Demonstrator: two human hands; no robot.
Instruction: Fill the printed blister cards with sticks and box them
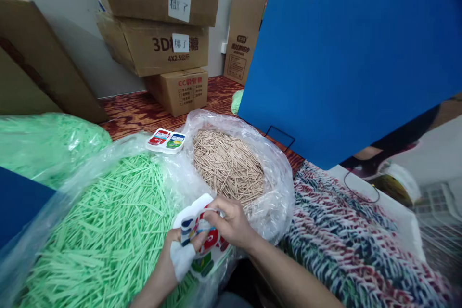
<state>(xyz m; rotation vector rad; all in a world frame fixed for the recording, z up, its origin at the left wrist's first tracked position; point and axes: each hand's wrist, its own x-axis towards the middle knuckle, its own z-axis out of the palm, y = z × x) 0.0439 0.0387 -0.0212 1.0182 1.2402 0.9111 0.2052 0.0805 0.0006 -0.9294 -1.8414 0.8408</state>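
Note:
My left hand (172,254), its thumb wrapped in white, grips the lower edge of a white plastic tray with red, blue and green compartments (198,237). My right hand (231,224) pinches at the top of this tray, fingers closed on its upper part. Both hands hover over the near edge of two open clear bags. One bag holds a heap of green sticks (108,231). The other bag (231,166) holds tan wooden sticks. A second tray of the same kind (166,140) rests on the bags' far rim.
A blue panel (342,67) stands upright at the right on a wire foot. Stacked cardboard boxes (159,33) sit behind on a red patterned floor. A patterned cloth (342,240) covers the surface at right. Another bag of green sticks (43,144) lies at left.

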